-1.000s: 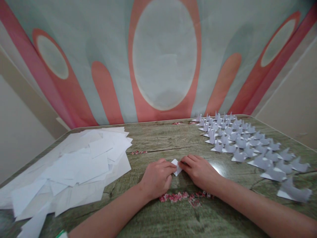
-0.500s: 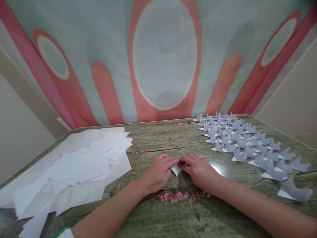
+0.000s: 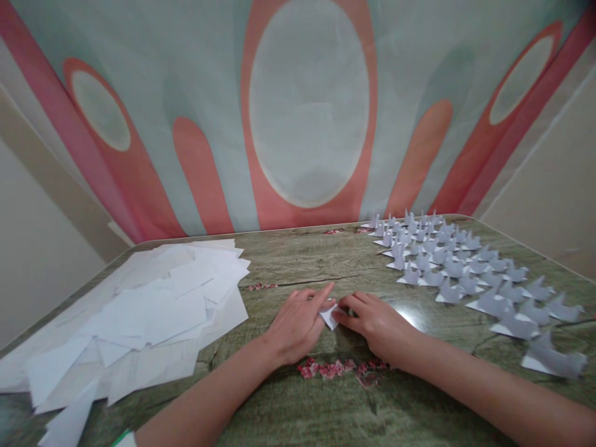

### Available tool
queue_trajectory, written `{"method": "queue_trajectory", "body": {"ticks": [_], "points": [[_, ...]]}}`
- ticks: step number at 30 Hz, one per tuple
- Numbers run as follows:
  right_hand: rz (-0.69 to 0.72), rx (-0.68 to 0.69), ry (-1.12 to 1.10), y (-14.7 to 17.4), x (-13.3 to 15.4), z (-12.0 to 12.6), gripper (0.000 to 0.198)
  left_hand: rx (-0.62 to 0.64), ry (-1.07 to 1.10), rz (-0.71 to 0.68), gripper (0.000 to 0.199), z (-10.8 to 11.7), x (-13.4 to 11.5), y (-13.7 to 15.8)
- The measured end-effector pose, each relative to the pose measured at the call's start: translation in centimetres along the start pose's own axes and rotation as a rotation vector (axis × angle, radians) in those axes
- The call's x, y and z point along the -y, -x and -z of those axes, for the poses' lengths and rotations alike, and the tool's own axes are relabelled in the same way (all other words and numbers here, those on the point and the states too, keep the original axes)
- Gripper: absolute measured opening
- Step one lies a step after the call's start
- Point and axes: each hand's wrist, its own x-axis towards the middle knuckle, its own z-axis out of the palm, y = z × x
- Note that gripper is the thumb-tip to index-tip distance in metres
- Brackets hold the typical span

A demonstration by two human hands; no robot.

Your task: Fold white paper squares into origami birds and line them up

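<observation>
While the folded paper (image 3: 328,319) lies between them, the right hand (image 3: 372,320) pinches its edge; the left hand (image 3: 298,326), index finger (image 3: 325,294) raised, touches it, grip unclear.

Bare human hands: left hand (image 3: 298,324), right hand (image 3: 372,320), slender fingers, rounded knuckles, nails too small to tell; left forearm (image 3: 209,390) bare, slim, narrowing toward the wrist; right forearm (image 3: 484,383) bare right out to the view's edge, same taper, smooth outline; bottom edge, beside left forearm, small bit of white sleeve (image 3: 127,440), green edging, mostly cut off, fabric unclear
</observation>
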Motion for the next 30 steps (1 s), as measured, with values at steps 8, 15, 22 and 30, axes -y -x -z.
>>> {"method": "queue_trajectory", "body": {"ticks": [8, 15, 22, 30], "points": [[0.005, 0.106, 0.015, 0.3, 0.9, 0.5, 0.033, -0.007, 0.026, 0.011, 0.061, -0.1, 0.0, 0.0], [0.064, 0.070, -0.045, 0.5, 1.4, 0.5, 0.031, 0.004, 0.143, 0.019, 0.064, -0.7, 1.0, 0.0], [-0.025, -0.104, -0.243, 0.7, 1.1, -0.7, 0.029, -0.031, 0.262, 0.039, 0.065, -1.0, 1.7, 0.0], [-0.198, -0.243, -0.458, 0.0, -0.3, -1.0, 0.028, -0.084, 0.261, 0.036, 0.058, -1.0, 1.5, 0.3]]}}
